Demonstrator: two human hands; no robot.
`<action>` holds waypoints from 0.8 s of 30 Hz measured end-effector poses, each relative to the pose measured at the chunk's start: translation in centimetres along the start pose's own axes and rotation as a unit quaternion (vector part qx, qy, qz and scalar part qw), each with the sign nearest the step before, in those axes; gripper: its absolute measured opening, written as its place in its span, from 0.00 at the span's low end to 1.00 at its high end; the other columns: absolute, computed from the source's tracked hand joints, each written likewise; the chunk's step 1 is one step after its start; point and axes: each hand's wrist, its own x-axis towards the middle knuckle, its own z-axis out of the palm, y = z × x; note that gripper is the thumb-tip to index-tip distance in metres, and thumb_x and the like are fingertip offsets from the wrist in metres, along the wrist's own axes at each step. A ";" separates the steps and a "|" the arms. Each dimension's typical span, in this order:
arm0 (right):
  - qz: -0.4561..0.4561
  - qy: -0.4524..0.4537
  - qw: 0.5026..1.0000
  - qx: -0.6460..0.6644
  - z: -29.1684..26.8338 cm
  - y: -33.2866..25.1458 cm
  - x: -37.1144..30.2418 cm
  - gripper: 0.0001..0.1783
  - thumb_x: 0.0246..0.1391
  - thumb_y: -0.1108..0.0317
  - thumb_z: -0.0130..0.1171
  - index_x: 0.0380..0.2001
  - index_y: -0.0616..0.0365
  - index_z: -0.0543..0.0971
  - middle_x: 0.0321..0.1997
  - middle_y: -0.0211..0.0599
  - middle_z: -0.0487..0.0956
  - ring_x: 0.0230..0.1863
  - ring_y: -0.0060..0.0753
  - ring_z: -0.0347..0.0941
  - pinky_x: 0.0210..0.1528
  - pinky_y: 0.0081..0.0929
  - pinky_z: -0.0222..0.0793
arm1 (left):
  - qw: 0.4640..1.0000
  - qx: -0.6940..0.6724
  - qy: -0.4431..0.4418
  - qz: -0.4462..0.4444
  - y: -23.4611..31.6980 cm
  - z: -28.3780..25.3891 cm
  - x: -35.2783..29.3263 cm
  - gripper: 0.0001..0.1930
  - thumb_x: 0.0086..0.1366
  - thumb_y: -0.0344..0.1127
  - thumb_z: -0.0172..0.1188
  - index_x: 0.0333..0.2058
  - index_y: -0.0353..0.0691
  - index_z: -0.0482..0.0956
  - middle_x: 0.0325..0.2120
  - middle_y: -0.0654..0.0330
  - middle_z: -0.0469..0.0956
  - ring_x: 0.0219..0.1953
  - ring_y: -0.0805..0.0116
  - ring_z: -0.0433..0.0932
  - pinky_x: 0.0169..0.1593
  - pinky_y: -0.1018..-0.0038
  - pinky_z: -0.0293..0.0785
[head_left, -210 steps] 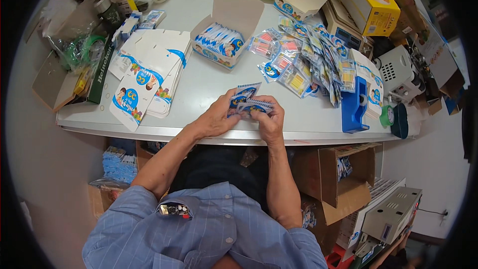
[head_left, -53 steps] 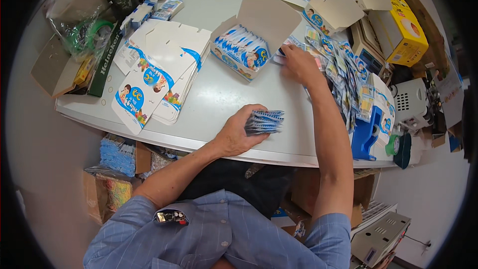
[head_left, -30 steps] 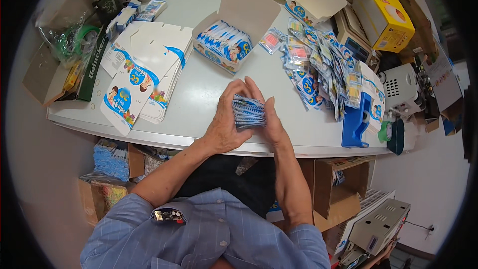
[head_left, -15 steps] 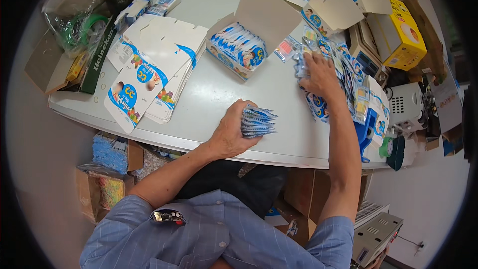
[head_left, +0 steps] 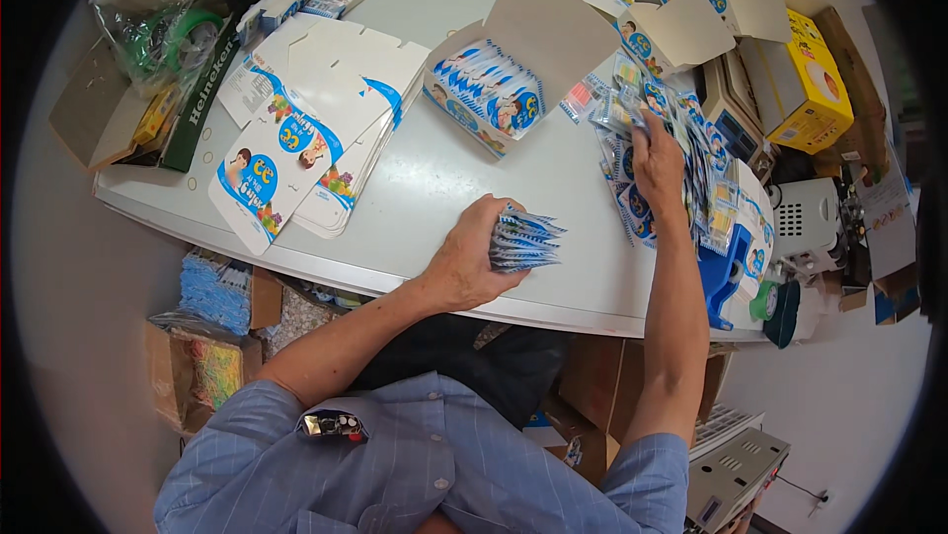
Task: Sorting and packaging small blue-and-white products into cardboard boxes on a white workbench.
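My left hand [head_left: 472,255] is wrapped round a stack of small blue-and-white sachets [head_left: 525,241], held on edge just above the table's near side. Over the heap of loose sachets [head_left: 691,149] on the right, my right hand [head_left: 659,166] pinches a sachet [head_left: 620,117] by its edge; the fingertips are partly hidden. An open white-and-blue carton [head_left: 462,117] stands beyond my left hand, its lid raised, with a row of sachets packed inside.
Flat printed carton blanks [head_left: 262,178] lie stacked at left. A blue tape dispenser [head_left: 724,279] stands at the right edge, near a yellow box [head_left: 805,80] and more open cartons [head_left: 681,30]. A green-sided box [head_left: 197,114] holds a tape roll at far left.
My right hand has drawn its fingers together on a sachet and lifted it slightly from the heap. The left hand still grips the stack. The whole view has shifted a little.
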 end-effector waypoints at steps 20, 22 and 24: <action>0.116 -0.185 0.636 0.740 3.6 -11.5 -10.2 0.35 0.60 0.52 0.51 0.64 0.67 0.70 0.58 0.49 0.75 0.58 0.42 0.73 0.65 0.36 0.65 | 0.999 -0.025 -0.033 0.031 -0.2 -0.1 0.3 0.65 0.49 0.33 0.78 0.74 0.38 0.34 0.70 0.36 0.50 0.71 0.37 0.55 0.74 0.53 0.53; 0.111 -0.137 0.663 0.727 3.8 -13.8 -10.3 0.47 0.64 0.36 0.47 0.74 0.61 0.58 0.71 0.51 0.66 0.68 0.45 0.66 0.72 0.40 0.58 | 0.996 0.044 -0.033 0.069 0.0 0.3 0.3 0.66 0.48 0.37 0.79 0.74 0.36 0.35 0.69 0.36 0.51 0.71 0.36 0.55 0.74 0.47 0.48; 0.098 -0.112 0.641 0.753 4.1 -14.0 -10.4 0.58 0.60 0.21 0.40 0.77 0.57 0.50 0.80 0.50 0.53 0.77 0.46 0.53 0.78 0.43 0.47 | 0.993 0.087 -0.010 0.083 0.0 0.7 0.3 0.65 0.47 0.39 0.80 0.73 0.36 0.39 0.68 0.38 0.53 0.71 0.36 0.55 0.74 0.42 0.45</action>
